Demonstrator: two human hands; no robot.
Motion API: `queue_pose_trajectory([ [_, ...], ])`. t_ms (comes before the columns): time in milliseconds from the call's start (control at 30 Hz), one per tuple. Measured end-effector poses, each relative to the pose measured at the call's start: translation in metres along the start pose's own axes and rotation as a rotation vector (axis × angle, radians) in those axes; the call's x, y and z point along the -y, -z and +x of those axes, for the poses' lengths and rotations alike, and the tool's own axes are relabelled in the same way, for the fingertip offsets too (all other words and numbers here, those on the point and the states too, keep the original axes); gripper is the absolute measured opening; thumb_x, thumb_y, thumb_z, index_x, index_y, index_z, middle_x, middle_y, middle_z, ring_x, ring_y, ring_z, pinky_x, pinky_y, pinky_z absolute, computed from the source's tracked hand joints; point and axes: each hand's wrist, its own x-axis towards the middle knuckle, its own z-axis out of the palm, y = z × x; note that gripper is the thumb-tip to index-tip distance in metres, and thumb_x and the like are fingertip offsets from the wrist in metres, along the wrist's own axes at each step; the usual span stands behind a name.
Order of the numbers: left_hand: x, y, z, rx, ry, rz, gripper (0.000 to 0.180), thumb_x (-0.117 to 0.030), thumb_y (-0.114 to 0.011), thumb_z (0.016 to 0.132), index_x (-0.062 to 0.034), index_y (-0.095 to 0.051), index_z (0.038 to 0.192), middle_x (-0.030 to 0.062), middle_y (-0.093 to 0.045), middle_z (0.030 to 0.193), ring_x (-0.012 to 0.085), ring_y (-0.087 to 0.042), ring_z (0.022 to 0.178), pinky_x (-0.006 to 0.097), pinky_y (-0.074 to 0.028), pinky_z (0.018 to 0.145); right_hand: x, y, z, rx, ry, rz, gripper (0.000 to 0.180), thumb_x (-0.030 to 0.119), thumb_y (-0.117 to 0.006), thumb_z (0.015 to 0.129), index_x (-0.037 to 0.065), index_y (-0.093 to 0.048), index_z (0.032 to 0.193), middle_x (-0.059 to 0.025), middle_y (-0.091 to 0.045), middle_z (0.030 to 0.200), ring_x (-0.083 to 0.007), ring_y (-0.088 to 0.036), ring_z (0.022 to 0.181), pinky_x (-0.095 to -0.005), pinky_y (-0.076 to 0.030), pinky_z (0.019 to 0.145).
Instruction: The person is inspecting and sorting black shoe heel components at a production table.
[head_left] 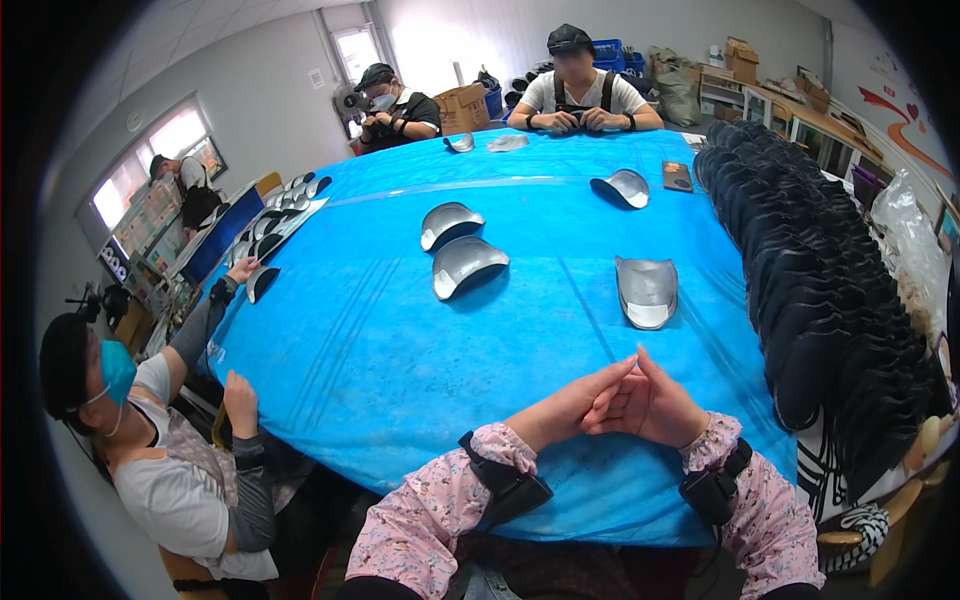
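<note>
Over the near edge of the blue-covered table [400, 340], my left hand [570, 408] and my right hand [660, 405] meet with their fingers folded together. Both thumbs point up, and no object shows in either hand. Nearest to them lies a curved grey shell-shaped piece [647, 290] with a pale lower edge, just beyond my right hand. Two similar pieces, a front one [470, 265] and one behind it [450, 226], sit farther off to the left. Another curved piece [622, 188] rests toward the far right.
A tall row of stacked black curved pieces [800, 270] lines the right side. A co-worker [170, 440] at the left touches a dark curved piece [262, 284] beside several others. Two people sit across the far edge. A small dark flat box [677, 177] lies far right.
</note>
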Motion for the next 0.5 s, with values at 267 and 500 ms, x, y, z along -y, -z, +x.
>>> queue_pose_trajectory([
  [267,0.005,0.005,0.002,0.083,-0.025,0.017,0.047,-0.048,-0.04,0.091,-0.0052,-0.058,0.091,-0.0026,-0.055,0.062,0.0013,-0.054,0.052,0.013,-0.041,0.041,0.001,-0.005,-0.001,0.01,-0.001,-0.065,0.075,0.058,-0.015,0.091,-0.004,-0.057,0.096,-0.0163,-0.061,0.096,-0.0303,-0.058,0.099,-0.0419,-0.04,0.094],
  [500,0.003,-0.002,0.0,-0.031,-0.024,0.004,0.05,-0.051,-0.041,0.09,-0.0091,-0.055,0.068,-0.0045,-0.042,0.046,0.0021,-0.038,0.034,0.014,-0.031,0.032,-0.001,0.0,0.0,0.07,0.034,0.007,0.069,0.053,-0.018,0.093,-0.004,-0.057,0.099,-0.0162,-0.061,0.1,-0.0303,-0.057,0.101,-0.0416,-0.04,0.095],
])
